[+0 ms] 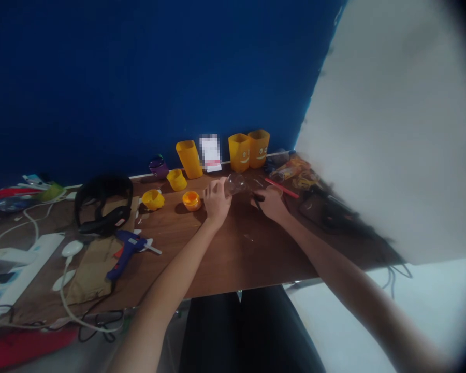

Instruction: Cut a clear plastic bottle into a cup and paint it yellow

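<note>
My left hand [217,199] is closed around one end of a clear plastic bottle [236,183], which lies sideways above the table. Close by on the right, my right hand [271,203] is closed on a small black-handled tool [259,199]; its working end is too blurred to make out. An orange paint jar [191,201] stands just left of my left hand. Past my right hand lies a red stick [281,188]. Two yellow cups with smiling faces, a front one [239,154] and a right one [259,150], stand behind the bottle.
A blue glue gun [127,254] lies on brown cardboard [91,274] at the left, below a black headset [104,207]. Farther left are a white power strip [27,269] and cables. Yellow cut pieces [153,200] stand nearer the middle. Blurred clutter [330,207] fills the right side.
</note>
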